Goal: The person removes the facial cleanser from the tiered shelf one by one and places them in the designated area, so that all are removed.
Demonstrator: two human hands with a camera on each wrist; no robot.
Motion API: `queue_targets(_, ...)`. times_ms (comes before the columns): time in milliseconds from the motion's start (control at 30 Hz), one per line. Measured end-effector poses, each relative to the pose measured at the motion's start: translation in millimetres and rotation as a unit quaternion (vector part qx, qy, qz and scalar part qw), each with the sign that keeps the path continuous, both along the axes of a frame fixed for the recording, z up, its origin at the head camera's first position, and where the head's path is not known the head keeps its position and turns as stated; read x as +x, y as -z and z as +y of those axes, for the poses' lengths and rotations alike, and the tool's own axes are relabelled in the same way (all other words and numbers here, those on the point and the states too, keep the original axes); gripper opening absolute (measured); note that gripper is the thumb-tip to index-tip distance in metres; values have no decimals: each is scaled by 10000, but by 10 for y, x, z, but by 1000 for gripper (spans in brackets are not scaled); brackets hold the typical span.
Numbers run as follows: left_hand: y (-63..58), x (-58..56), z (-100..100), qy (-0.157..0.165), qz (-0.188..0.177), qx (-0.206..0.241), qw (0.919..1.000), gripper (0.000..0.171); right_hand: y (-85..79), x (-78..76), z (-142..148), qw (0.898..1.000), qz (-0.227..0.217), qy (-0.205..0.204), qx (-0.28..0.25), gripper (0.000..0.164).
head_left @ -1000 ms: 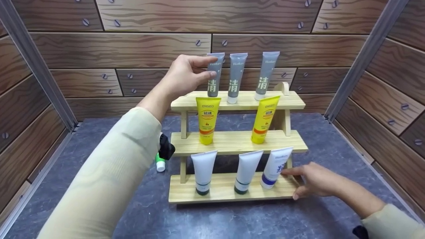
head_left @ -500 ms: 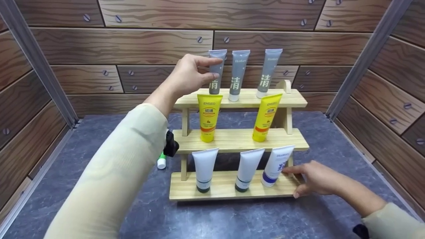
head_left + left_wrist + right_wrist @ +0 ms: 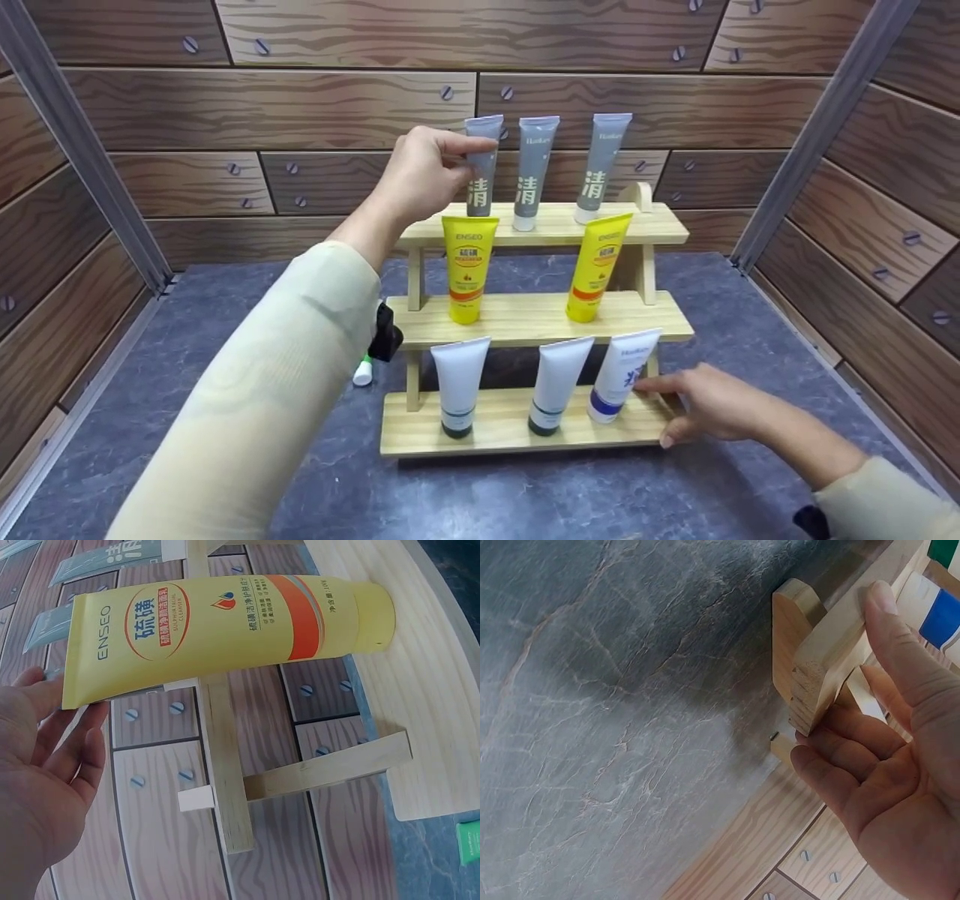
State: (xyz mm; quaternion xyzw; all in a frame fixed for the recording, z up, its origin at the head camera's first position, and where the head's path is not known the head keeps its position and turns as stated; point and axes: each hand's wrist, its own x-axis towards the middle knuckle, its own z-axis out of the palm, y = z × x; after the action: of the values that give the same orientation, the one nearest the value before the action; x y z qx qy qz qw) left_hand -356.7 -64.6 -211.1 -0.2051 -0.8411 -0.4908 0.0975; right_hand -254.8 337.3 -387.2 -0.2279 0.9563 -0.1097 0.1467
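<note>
My left hand (image 3: 424, 174) pinches a grey squeeze tube (image 3: 478, 196) at the left of the top shelf, between thumb and fingers. The tube stands nearly upright, its lower end partly behind a yellow ENSEO cleanser tube (image 3: 469, 270). In the left wrist view that yellow tube (image 3: 225, 630) covers the fingertips. My right hand (image 3: 712, 405) grips the right end of the bottom shelf of a wooden three-step rack (image 3: 502, 416). The right wrist view shows its thumb along the shelf edge (image 3: 832, 652) and the other fingers curled at the end. A white-and-blue tube (image 3: 622, 375) stands beside its index finger.
Two more grey tubes (image 3: 536, 172) stand on the top shelf. Another yellow tube (image 3: 598, 266) is on the middle shelf's right. Two white tubes (image 3: 460, 382) share the bottom shelf. A green tube with white cap (image 3: 363, 371) lies left of the rack. Wood-patterned walls (image 3: 300, 109) enclose the table.
My left hand has shifted slightly with the pinched grey tube, and the tube sits a touch farther left. My right hand keeps its place on the rack. The head view moved a little.
</note>
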Motion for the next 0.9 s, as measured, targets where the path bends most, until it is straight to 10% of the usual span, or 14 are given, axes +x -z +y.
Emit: queue_targets(900, -174, 307, -543, -310, 384, 652, 9967, 36, 12, 31, 9, 9999, 33, 128, -58, 81)
